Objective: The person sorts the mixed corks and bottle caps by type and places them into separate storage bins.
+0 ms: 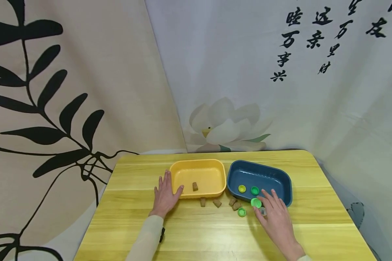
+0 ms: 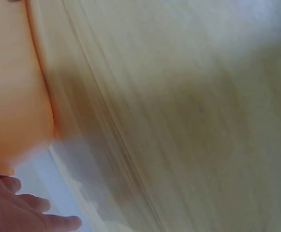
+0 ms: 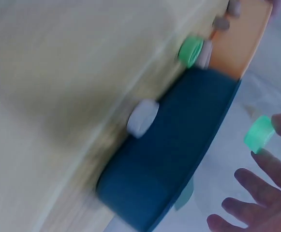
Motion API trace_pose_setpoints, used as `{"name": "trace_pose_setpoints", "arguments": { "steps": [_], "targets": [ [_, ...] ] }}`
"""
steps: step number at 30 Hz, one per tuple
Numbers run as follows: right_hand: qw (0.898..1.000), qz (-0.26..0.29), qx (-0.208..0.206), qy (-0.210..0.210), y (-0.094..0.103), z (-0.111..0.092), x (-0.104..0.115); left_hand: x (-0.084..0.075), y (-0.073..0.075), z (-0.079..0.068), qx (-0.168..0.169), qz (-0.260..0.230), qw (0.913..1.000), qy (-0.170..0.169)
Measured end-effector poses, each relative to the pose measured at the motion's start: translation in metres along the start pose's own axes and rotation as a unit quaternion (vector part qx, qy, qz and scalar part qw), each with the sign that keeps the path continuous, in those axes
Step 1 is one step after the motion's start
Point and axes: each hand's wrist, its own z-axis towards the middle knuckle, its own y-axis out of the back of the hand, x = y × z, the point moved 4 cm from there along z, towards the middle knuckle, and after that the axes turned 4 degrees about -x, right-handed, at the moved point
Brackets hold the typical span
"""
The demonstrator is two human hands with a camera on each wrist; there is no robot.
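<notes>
A: Right hand?
B: Thumb and index finger of the right hand [image 1: 276,215] pinch a green cap [image 1: 256,202]; remaining fingers spread. Head view: the cap appears over the near rim of the blue tray [image 1: 264,177], off the surface [image 1: 215,235].
A: Left hand?
B: The left hand [image 1: 164,197] lies with fingers extended at the left end of the yellow tray [image 1: 209,177], thumb across its near corner.
A: Tray contents?
B: Blue: a yellow cap [image 1: 242,189] and a second green cap [image 1: 255,190]. Yellow: a single brown block [image 1: 195,186].
A: Outside the trays?
B: Four loose blocks [image 1: 217,203] along the near sides; a third green cap [image 1: 241,212] just beside two of them; a pale cap [image 1: 263,211], partly hidden by the right hand.
</notes>
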Motion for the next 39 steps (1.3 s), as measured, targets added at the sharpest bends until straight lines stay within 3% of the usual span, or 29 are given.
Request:
{"name": "trace_pose_setpoints", "arguments": {
  "steps": [7,13,21,34,39],
  "targets": [
    [0.999,-0.003,0.01,-0.049,0.005,0.016,-0.031,0.004,0.003,-0.008,0.007,-0.009,0.9999,0.009],
    [0.999,-0.013,0.003,-0.05,0.004,0.029,-0.05,0.005,0.003,-0.013,0.003,-0.019,0.9998,0.008],
    [0.997,-0.03,0.046,-0.059,-0.008,0.045,-0.073,0.0,0.004,-0.012,0.011,-0.036,0.9993,0.003],
    [0.987,-0.056,0.133,-0.078,-0.026,0.054,-0.087,0.0,0.003,-0.009,0.016,-0.043,0.9989,0.009],
    [0.986,-0.057,0.136,-0.082,-0.025,0.055,-0.082,0.0,0.003,-0.01,0.006,-0.045,0.999,0.005]
  ]
}}
